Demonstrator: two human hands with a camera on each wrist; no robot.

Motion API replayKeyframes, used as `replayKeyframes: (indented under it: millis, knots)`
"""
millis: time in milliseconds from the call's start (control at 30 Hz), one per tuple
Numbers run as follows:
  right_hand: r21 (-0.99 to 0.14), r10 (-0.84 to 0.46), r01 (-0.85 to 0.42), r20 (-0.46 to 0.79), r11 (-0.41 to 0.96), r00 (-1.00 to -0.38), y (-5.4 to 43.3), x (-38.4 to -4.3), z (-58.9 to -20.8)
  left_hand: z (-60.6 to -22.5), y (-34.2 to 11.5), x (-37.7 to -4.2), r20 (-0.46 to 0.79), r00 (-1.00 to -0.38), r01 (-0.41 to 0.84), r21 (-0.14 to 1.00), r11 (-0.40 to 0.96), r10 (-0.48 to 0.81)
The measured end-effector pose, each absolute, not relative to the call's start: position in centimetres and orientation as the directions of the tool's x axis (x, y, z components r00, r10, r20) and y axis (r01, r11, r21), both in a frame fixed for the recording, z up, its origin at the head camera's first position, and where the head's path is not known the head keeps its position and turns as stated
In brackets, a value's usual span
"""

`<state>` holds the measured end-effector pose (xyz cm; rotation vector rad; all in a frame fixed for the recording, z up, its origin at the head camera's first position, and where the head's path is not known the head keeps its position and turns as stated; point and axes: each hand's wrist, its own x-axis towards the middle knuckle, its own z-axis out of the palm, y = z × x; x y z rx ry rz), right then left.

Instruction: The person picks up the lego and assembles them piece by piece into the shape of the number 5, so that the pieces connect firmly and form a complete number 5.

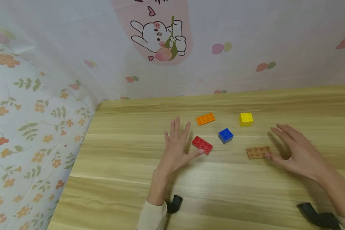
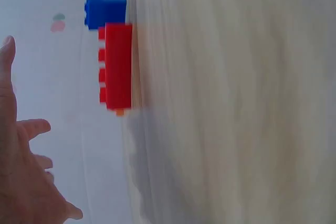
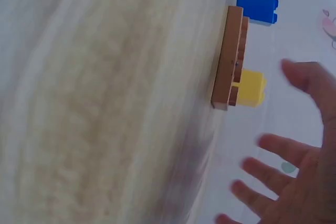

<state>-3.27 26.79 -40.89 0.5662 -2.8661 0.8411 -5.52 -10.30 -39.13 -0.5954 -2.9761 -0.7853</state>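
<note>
The red brick lies on the table, the left hand raised just beside it, fingers fanned forward, thumb stretched sideways, its grip spread wide. The brown brick lies near the right hand, which hovers angled inward, fingers apart, its grip unclosed. Farther off sit the blue brick, yellow brick and orange brick.

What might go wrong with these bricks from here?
The left hand hovers by the red brick; a low thumb could nudge it.
The right hand might likewise knock the brown brick.
The blue brick sits between the red brick and yellow brick; a sideways reach might bump it.
</note>
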Motion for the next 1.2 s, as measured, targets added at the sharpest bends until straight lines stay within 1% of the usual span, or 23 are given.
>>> replayKeyframes:
  millis: [200,267,367,500,633,767,933,1200]
  knots:
    - [-0.5,-0.355,-0.393,0.174,0.772,-0.919,26.3,-3.0,-41.0,-38.9,-9.1,-4.3,0.189,-0.899,0.435,0.508,0.743,0.396]
    - [-0.489,-0.368,-0.405,0.176,0.772,-0.913,26.3,-3.0,-41.1,-38.9,-8.5,-3.9,0.223,-0.883,0.464,0.548,0.696,0.413]
    - [-0.459,-0.387,-0.427,0.184,0.779,-0.904,26.2,-3.1,-41.3,-39.0,-7.5,-3.1,0.256,-0.86,0.493,0.636,0.593,0.441]
    - [-0.419,-0.408,-0.459,0.21,0.784,-0.889,25.9,-3.2,-41.5,-39.6,-5.5,-2.0,0.228,-0.84,0.485,0.722,0.494,0.491]
    - [-0.417,-0.423,-0.482,0.232,0.771,-0.876,25.0,-3.2,-41.5,-40.8,-3.5,-1.3,0.17,-0.839,0.44,0.771,0.46,0.518]
    - [-0.438,-0.432,-0.493,0.238,0.751,-0.87,23.9,-3.1,-41.4,-42.0,-2.0,-1.3,0.164,-0.849,0.42,0.786,0.454,0.503]
    - [-0.447,-0.443,-0.5,0.233,0.741,-0.865,22.5,-2.9,-41.3,-43.2,-1.3,-1.7,0.182,-0.866,0.422,0.764,0.487,0.465]
    - [-0.445,-0.465,-0.51,0.216,0.736,-0.859,21.3,-2.7,-41.1,-43.8,-1.3,-2.1,0.211,-0.856,0.455,0.74,0.495,0.473]
